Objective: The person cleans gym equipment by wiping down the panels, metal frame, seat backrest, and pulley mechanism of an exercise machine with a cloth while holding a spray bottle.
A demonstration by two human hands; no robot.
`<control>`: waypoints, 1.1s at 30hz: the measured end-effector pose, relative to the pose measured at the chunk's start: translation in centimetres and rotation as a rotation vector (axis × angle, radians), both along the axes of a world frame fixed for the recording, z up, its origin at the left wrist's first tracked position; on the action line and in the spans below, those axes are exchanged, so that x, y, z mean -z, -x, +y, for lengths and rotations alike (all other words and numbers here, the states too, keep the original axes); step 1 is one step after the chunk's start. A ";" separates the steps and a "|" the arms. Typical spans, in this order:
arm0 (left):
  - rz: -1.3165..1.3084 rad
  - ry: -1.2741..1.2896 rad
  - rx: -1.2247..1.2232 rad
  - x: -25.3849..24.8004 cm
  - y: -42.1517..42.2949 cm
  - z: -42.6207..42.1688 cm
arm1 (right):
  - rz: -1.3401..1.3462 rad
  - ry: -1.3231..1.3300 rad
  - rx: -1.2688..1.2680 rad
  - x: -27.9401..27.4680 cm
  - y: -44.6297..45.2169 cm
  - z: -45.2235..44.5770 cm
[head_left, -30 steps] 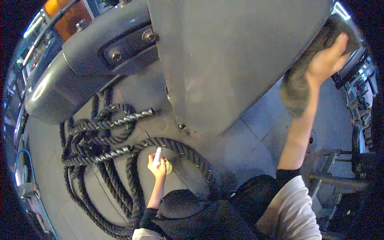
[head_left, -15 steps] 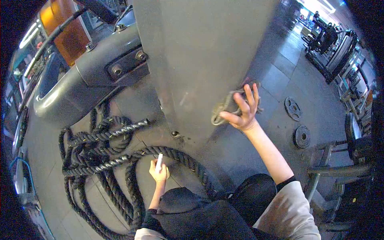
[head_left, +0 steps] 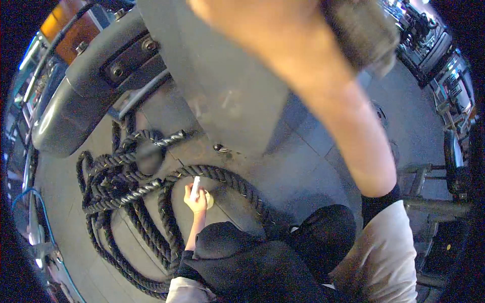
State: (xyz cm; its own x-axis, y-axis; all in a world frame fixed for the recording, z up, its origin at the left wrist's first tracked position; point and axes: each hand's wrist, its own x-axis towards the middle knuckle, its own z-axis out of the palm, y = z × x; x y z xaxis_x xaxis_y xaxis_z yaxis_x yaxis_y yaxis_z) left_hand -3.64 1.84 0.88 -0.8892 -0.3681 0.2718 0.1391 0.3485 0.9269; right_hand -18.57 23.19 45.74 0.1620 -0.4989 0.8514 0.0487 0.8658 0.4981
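My right hand [head_left: 273, 25] is raised close to the camera at the top, blurred, its fingers mostly cut off by the view. A grey-brown cloth [head_left: 366, 38] hangs beside it, lifted with the hand. Below is the grey flat panel [head_left: 227, 101] of a machine, with faint smudges. My left hand [head_left: 196, 201] is low in the middle, closed around a small object with a white elongated top [head_left: 195, 188]; the rest of that object is mostly hidden. Just beyond the left hand curves a thick black battle rope [head_left: 217, 172].
More black rope lies coiled on the tiled floor at left, with silvery end grips [head_left: 174, 138]. A bolted dark machine arm [head_left: 91, 96] juts out above it. Gym machines [head_left: 424, 45] stand at the far right, and a metal frame [head_left: 434, 207] is close on my right.
My right hand has come off the panel and risen up toward the camera with the cloth. The left hand stays low with the white-topped object. The view has shifted slightly.
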 end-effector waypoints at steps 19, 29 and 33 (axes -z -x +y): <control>0.026 -0.107 -0.042 0.9 -1.0 -0.4 | -0.617 -0.212 -0.229 18.2 -4.9 1.4; -0.036 -0.016 -0.044 3.9 -1.0 -1.3 | 0.140 0.112 -0.195 -7.8 -1.0 -0.3; 0.015 0.105 -0.019 4.0 -0.1 -1.6 | 0.002 0.178 0.016 -8.5 -1.0 -0.8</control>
State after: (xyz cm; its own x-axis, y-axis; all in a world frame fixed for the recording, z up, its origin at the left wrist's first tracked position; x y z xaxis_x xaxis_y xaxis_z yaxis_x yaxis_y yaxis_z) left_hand -3.57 0.24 -3.13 -0.8779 -0.3535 0.3230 0.1453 0.4462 0.8831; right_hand -17.58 22.35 54.20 0.1570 -0.3432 0.9260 0.0636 0.9392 0.3373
